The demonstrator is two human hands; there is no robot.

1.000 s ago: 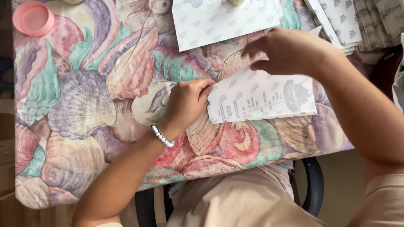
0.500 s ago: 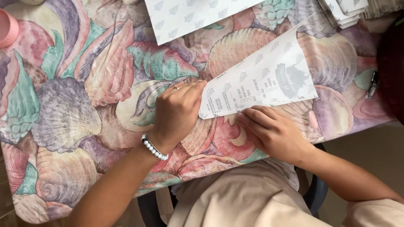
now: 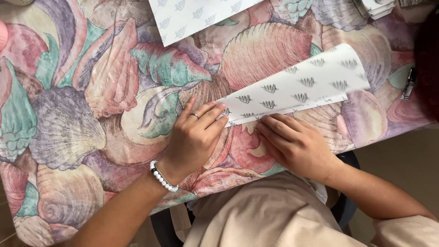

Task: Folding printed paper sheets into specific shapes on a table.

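Near the front edge of the tabletop (image 3: 82, 151), a folded white paper (image 3: 297, 89) with little dark leaf prints lies on the seashell cloth. The left hand (image 3: 194, 137) lies flat, its fingertips pressing the paper's left end. The right hand (image 3: 295, 144) lies flat too, fingers pushing along the paper's lower edge. Another patterned sheet (image 3: 192, 16) lies by the back edge.

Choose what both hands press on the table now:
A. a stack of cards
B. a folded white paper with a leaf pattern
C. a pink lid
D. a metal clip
B: the left hand and right hand both rest their fingers on the lower edge of the folded patterned paper.
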